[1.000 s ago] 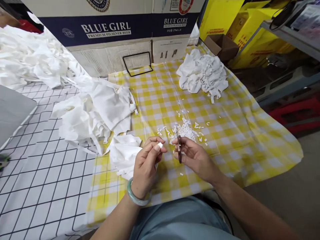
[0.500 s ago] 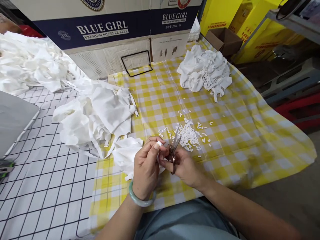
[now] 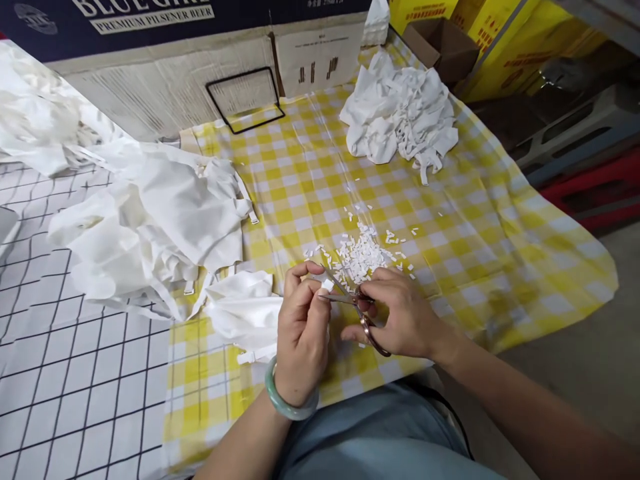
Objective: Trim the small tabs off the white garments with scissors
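two cloths cover the counter [image 3: 300, 173]: a yellow-and-white checked cloth [image 3: 480, 267] and, at eight o'clock from the hands, a white cloth with black grid lines [image 3: 90, 373]. the near edge runs at six o'clock, just before the person's blue-clad lap [image 3: 380, 433]. the widest open room lies from two to four o'clock, out to the slanting right edge. another bare stretch leads past eleven, up to a black wire frame [image 3: 245, 100] by a printed cardboard box [image 3: 160, 93].

a heap of crumpled white fabric [image 3: 400, 113] sits at one; tiny white clippings [image 3: 363, 253] scatter just beyond the hands at twelve to one. a larger heap of strapped white fabric [image 3: 165, 207] fills ten.

the left hand [image 3: 305, 327] is closed, thumb and finger pinching a small white tab [image 3: 327, 285]; a smaller white fabric piece [image 3: 240, 307] meets it at nine. the right hand [image 3: 400, 310], half-curled, grips bronze-handled metal scissors [image 3: 356, 300], blades parted, the tab showing between them; contact cannot be told.
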Motion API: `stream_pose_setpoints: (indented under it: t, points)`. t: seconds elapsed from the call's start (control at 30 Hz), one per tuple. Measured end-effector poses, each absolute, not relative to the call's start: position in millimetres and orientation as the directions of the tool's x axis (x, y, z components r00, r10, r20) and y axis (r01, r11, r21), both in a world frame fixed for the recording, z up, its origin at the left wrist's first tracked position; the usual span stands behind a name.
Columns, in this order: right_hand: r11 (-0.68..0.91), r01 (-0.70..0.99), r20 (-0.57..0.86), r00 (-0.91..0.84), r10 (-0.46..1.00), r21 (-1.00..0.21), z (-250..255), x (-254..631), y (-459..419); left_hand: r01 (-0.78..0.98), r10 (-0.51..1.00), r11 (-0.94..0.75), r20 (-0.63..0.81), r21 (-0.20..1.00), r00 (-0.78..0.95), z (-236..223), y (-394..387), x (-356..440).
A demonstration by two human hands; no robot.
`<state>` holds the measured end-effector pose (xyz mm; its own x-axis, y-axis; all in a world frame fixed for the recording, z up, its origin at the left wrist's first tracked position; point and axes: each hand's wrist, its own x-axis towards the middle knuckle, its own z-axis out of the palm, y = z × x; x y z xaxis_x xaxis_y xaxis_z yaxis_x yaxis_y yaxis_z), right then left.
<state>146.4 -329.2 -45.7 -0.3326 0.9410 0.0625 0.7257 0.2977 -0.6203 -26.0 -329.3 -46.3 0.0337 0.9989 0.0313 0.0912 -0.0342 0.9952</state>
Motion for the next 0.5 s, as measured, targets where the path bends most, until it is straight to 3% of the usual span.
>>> stream_pose_setpoints:
  t: [0.5]
  points:
    - [0.335, 0.715, 0.101, -0.350, 0.931, -0.614, -43.2, 148.6, -326.8, 0.143, 0.983, -0.148, 0.130, 0.979, 0.128, -53.9, -327.9, -25.8]
